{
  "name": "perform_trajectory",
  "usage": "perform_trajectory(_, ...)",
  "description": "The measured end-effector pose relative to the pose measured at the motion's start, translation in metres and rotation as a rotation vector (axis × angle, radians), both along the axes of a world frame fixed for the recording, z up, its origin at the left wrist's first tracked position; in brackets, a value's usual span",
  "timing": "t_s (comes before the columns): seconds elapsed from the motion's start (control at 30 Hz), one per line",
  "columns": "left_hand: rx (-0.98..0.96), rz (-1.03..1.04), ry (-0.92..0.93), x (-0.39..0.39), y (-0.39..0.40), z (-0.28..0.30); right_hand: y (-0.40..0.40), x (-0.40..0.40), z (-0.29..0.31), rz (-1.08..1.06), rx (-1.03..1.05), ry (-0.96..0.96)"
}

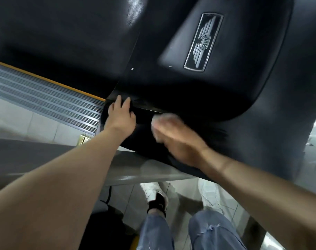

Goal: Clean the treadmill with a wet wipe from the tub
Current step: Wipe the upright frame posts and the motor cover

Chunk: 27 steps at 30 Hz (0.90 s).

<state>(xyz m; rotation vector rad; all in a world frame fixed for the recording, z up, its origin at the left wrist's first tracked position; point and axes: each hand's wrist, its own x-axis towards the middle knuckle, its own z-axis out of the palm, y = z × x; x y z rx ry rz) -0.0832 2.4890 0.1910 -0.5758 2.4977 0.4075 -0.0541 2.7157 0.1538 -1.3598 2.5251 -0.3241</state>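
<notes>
1. Two bare forearms were seen nearest the camera, reaching forward and down from the lower corners of the view.
2. Below them, blue jeans (204,233) and white shoes (151,193) were seen on a pale tiled floor (231,208).
3. A white wet wipe (158,128) was held under the right hand (178,141) and pressed against the lower black cover of the treadmill (171,91). The hand was blurred; its fingers appeared curled over the wipe, though the exact grip could not be made out clearly.
4. Just beside it, the left hand (120,115) was laid flat on the same black cover, fingers straight and slightly spread, nothing held in it.
5. Farther up, a silver winged badge (204,41) lettered "MS" was set into the cover.
6. To the left, a ribbed grey side rail (45,92) with a yellow strip (45,79) along its far edge was seen.
7. The tub was not seen in the view.
</notes>
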Motion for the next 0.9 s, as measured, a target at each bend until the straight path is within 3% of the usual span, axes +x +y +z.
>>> perform_trajectory(0.07,0.026,0.041,0.020,0.012,0.018,-0.001,0.017,0.039,-0.014,0.368,0.146,0.024)
perform_trajectory(0.1,0.046,0.073,0.037,0.018,0.027,-0.001,0.021,0.037,-0.019,0.409,0.194,0.078)
perform_trajectory(0.13,0.064,0.098,0.067,0.023,0.035,-0.001,0.023,0.021,-0.020,0.382,0.164,0.130)
perform_trajectory(0.27,0.127,0.150,0.090,0.038,0.068,0.003,0.042,-0.018,-0.010,-0.205,0.184,0.122)
perform_trajectory(0.3,0.138,0.141,0.082,0.040,0.074,0.004,0.050,-0.005,-0.008,-0.239,0.166,0.156)
perform_trajectory(0.37,0.152,0.094,0.087,0.046,0.084,0.009,0.064,0.052,-0.012,-0.051,0.144,0.193)
perform_trajectory(0.43,0.166,-0.013,0.118,0.054,0.094,0.010,0.083,0.099,-0.016,0.209,0.290,0.124)
perform_trajectory(0.47,0.178,-0.073,0.143,0.059,0.099,0.011,0.088,0.099,-0.020,0.231,0.334,0.154)
perform_trajectory(0.63,0.250,-0.192,0.220,0.078,0.124,0.004,0.068,0.012,0.001,-0.390,0.172,0.255)
perform_trajectory(0.7,0.253,-0.156,0.210,0.080,0.132,0.006,0.076,0.034,-0.001,-0.405,0.102,0.229)
perform_trajectory(0.77,0.257,-0.128,0.196,0.080,0.138,0.009,0.105,0.100,-0.013,-0.268,0.133,0.165)
perform_trajectory(0.9,0.309,-0.289,0.204,0.084,0.155,0.011,0.159,0.189,-0.017,-0.332,0.199,0.031)
